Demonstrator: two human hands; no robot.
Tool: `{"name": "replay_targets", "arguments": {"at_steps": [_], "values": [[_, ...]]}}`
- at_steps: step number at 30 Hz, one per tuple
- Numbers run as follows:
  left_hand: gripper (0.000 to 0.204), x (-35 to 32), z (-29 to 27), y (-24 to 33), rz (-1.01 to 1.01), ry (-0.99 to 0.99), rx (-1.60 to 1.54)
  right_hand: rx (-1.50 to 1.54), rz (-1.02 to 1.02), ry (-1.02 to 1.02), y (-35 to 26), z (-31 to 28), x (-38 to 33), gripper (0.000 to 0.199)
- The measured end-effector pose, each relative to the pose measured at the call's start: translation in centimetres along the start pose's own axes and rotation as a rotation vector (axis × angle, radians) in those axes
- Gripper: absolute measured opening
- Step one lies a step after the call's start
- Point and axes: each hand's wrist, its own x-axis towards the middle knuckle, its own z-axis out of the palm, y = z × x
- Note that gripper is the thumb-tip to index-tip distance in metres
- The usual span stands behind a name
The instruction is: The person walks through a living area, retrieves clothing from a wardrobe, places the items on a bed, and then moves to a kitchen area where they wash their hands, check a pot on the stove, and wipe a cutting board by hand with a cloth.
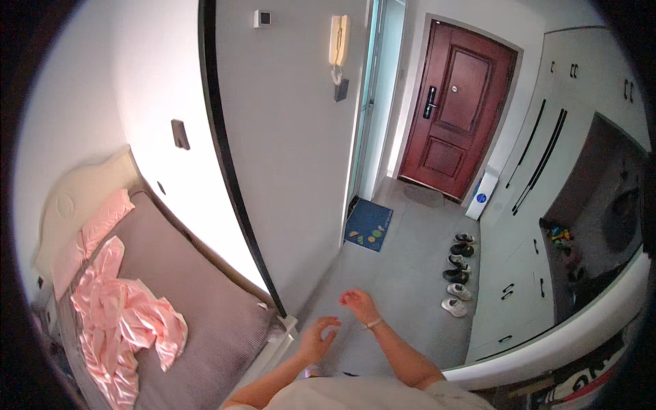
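My left hand (318, 340) is held out in front of my body at the lower middle, its thumb and fingers apart and nothing in it. A little farther out and to the right is my right hand (361, 307), fingers loosely bent, with no object visible in it. A thin bracelet (373, 323) circles the right wrist. Neither hand touches anything; both hover over the grey floor (410, 273). Nearest to the left hand is the corner of a bed with a grey-brown cover (212, 301). Shiny pink cloth (123, 314) lies crumpled on that cover.
Ahead are a dark red door (451, 102) and a blue mat (369, 224). Several shoes (456, 275) line the foot of white cabinets (516, 273) on the right. A white box (482, 195) stands by the door. A grey wall (287, 137) with a handset (339, 41) rises left of the passage.
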Motion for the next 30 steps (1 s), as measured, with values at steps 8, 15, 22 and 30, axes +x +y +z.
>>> {"name": "replay_targets", "arguments": {"at_steps": [8,15,22,30], "values": [[0.017,6.0,-7.9,-5.4,-0.159,0.209,-0.015,0.033,-0.076,-0.160,-0.6,6.6,14.2,0.012],[0.019,12.0,-5.3,-9.9,-0.181,0.123,-0.122,0.063,-0.038,-0.132,1.2,2.9,18.8,0.015],[0.020,27.1,3.2,-12.0,-0.026,-0.131,-0.101,0.083,0.032,0.172,3.0,-12.2,21.9,0.010],[0.022,51.9,20.7,-8.8,0.193,-0.307,-0.205,0.025,-0.055,0.427,0.5,-34.2,32.6,0.011]]}}
